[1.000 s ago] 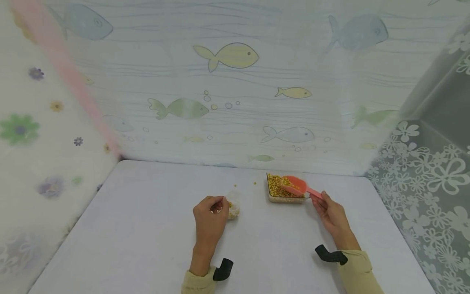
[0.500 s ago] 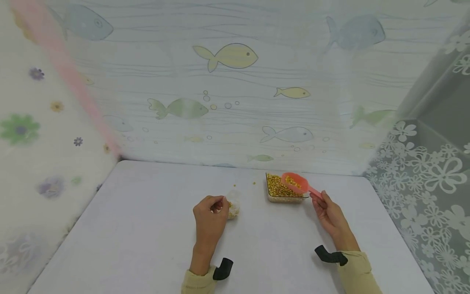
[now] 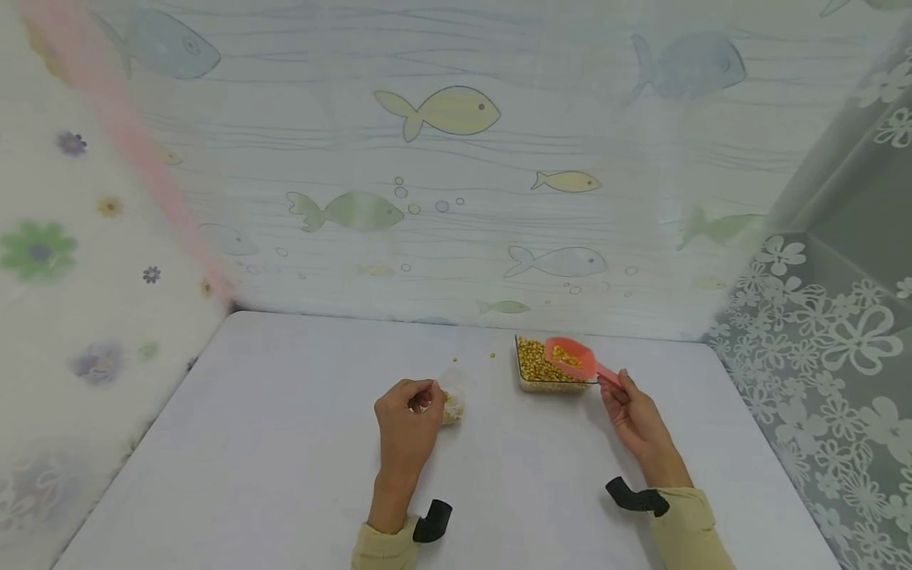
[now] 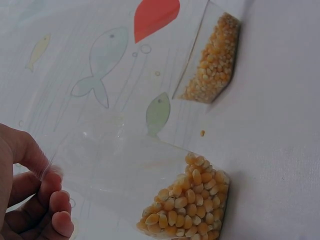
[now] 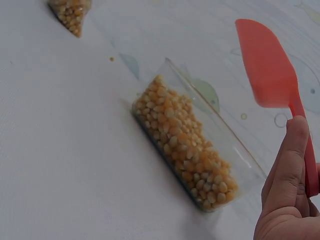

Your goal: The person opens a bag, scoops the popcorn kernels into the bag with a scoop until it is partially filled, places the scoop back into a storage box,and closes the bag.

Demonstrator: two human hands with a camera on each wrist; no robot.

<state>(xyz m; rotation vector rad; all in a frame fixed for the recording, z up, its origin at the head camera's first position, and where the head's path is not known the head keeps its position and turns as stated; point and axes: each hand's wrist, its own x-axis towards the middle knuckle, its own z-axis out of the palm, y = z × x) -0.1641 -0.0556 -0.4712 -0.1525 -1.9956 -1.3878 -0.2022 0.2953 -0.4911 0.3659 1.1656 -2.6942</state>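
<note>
Working over the white table [image 3: 271, 459], facing the clear box [image 5: 227, 145] of corn near its far edge, leftward of and just beyond the right hand [image 3: 639, 419]. Clamping the handle of the red scoop [image 5: 267, 70] between thumb and fingers there, holding the corn-loaded end above the box, pointing its long axis left and away from the wrist. Pinching the clear bag [image 4: 130, 185] of corn in the left hand [image 3: 406, 419], holding it just right of those fingers, left of the scoop and nearer the body, with a loose kernel [image 3: 492, 355] between bag and box.
</note>
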